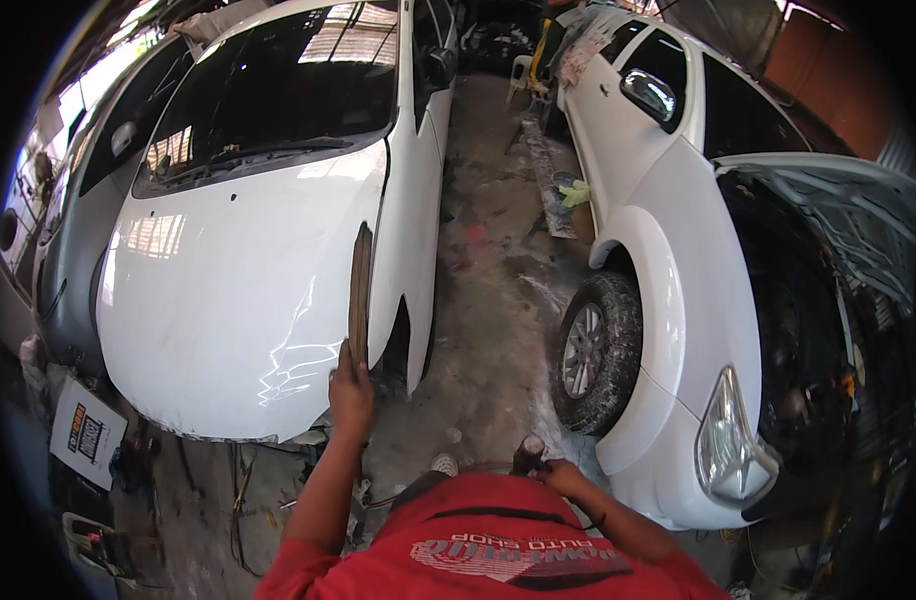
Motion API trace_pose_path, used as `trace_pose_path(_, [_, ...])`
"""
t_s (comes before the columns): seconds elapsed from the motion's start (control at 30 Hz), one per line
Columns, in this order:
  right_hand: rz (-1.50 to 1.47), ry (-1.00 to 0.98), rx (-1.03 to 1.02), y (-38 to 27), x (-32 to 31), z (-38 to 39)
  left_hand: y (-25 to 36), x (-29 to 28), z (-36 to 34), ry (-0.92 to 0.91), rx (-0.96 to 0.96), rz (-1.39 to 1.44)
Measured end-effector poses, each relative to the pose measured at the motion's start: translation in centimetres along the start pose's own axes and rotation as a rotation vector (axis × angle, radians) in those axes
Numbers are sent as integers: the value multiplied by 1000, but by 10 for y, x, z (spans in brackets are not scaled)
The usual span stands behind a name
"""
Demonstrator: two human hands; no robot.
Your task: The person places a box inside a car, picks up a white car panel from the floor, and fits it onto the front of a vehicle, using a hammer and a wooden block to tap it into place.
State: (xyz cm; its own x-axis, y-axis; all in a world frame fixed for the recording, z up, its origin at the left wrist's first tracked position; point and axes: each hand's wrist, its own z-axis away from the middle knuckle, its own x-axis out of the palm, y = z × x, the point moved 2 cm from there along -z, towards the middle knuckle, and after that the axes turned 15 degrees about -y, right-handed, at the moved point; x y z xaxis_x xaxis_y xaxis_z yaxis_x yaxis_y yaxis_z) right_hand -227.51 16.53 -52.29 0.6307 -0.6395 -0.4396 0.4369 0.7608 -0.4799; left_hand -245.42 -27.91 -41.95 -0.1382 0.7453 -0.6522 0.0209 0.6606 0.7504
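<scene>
At eleven o'clock, left hand (pixel 351 388) grips long wooden block (pixel 359 296), laid flat along white car's bonnet (pixel 228 300) edge, likely to follow the panel line. Right hand (pixel 556 472), at one o'clock, closes around dark-handled tool (pixel 527 453), held low.

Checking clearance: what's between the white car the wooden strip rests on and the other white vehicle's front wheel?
In the head view, only bare stained concrete floor lies between the white car and the front wheel. The wooden strip, held by the left hand, stays against the car's fender edge.
</scene>
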Motion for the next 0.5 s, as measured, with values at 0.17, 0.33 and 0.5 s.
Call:
trace_pose_path(0.17, [-143, -98, -24, -66, -110, -71, 23, 9, -124, 24, -74, -176])
trace_pose_path(0.33, [-122, -171, -126, -112, -210, -172, 22, 42, -213, 150, -1, -240])
trace_pose_path(0.5, [66, -250, -242, -166, -309, -231, 21, 58, -265, 151, -112, -268])
